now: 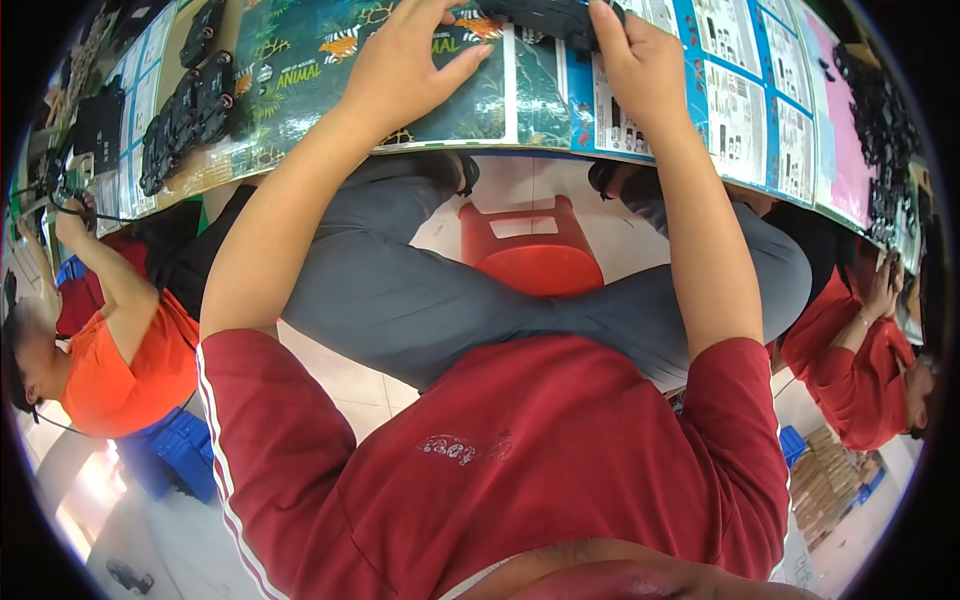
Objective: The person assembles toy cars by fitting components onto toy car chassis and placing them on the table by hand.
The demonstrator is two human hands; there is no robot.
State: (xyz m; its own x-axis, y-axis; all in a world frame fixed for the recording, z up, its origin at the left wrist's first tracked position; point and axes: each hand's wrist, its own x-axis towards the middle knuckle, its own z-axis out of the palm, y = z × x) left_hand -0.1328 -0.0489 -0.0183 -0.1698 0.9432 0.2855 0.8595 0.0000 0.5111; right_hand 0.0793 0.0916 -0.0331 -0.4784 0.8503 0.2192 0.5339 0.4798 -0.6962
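At the far edge of the view, a long black plastic part (545, 14) lies over the printed sheets on the table. My right hand (642, 70) is closed on its right end, thumb on top. Left of that part is my left hand (408, 62), its thumb stretched out toward the right and apart from the fingers. The left fingertips run to the top edge of the picture, and I see nothing held in them. Several black toy car bases with wheels (190, 112) sit on the table to the left of my left forearm.
Colourful printed sheets (290, 75) cover the table. Many small black parts (885, 130) are heaped at the right end. Under the table stands a red plastic stool (530, 255). One person in orange (130, 365) sits at left, another in red (850, 360) at right.
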